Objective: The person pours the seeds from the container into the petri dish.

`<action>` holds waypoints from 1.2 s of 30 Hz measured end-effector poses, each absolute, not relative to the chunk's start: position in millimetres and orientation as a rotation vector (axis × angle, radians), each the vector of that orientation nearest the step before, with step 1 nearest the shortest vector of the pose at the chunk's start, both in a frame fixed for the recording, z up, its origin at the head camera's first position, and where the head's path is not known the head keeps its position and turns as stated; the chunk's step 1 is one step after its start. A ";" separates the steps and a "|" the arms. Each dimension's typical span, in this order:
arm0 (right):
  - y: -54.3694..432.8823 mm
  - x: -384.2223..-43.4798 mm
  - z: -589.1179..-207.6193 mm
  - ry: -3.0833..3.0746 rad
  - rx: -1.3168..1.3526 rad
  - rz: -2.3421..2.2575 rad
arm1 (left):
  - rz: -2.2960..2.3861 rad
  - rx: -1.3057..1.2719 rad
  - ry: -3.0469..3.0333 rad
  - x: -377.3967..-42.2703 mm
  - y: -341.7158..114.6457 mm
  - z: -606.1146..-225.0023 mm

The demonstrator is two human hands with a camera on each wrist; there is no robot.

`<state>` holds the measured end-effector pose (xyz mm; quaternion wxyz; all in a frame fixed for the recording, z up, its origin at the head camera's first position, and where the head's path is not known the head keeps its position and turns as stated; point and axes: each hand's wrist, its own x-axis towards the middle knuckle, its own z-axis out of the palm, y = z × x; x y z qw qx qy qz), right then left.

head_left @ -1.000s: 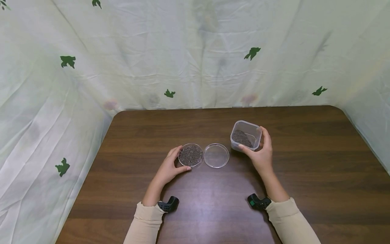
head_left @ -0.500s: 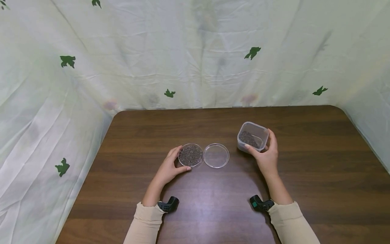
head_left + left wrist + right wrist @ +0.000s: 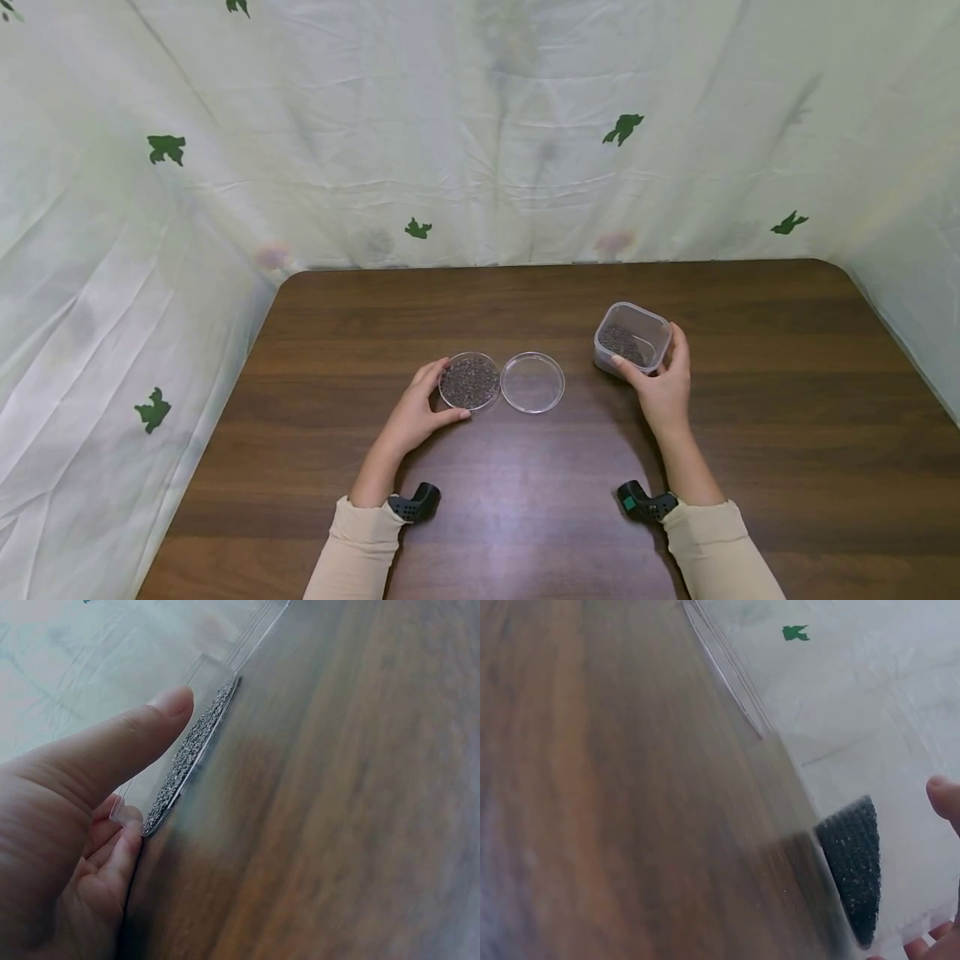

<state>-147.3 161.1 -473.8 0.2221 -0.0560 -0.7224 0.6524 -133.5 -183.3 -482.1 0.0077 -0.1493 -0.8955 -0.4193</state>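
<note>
My left hand (image 3: 416, 414) holds a clear petri dish (image 3: 489, 402) by its side, thumb at the near edge and fingers round the far left. Small speckled grey grains (image 3: 469, 382) fill the dish, which sits on the table; the left wrist view shows them as a low layer (image 3: 193, 750). Right beside it lies a second clear round dish or lid (image 3: 532, 382) with nothing in it. My right hand (image 3: 660, 385) grips a translucent rectangular plastic container (image 3: 602, 357) between thumb and fingers. Dark grains (image 3: 622, 342) are heaped toward its left side, also in the right wrist view (image 3: 853, 866).
The brown wooden table (image 3: 495, 517) has its far edge against a pale curtain (image 3: 450, 125) with green leaf shapes. More curtain hangs along the left and right sides. Each wrist wears a black camera band (image 3: 417, 502).
My right hand has carried the container to the right and slightly toward me, away from the round dishes, slowing lately. The left hand and the petri dish have stayed in place.
</note>
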 end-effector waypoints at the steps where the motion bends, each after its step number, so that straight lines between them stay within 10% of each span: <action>1: 161.1 -147.5 -474.2 -1.990 -0.158 1.815 | -1.309 -0.468 -2.800 -133.6 -183.3 -482.2; 36: 162.7 -142.2 -461.4 -1.618 0.010 1.979 | -1.304 -0.475 -2.797 -134.5 -183.4 -483.2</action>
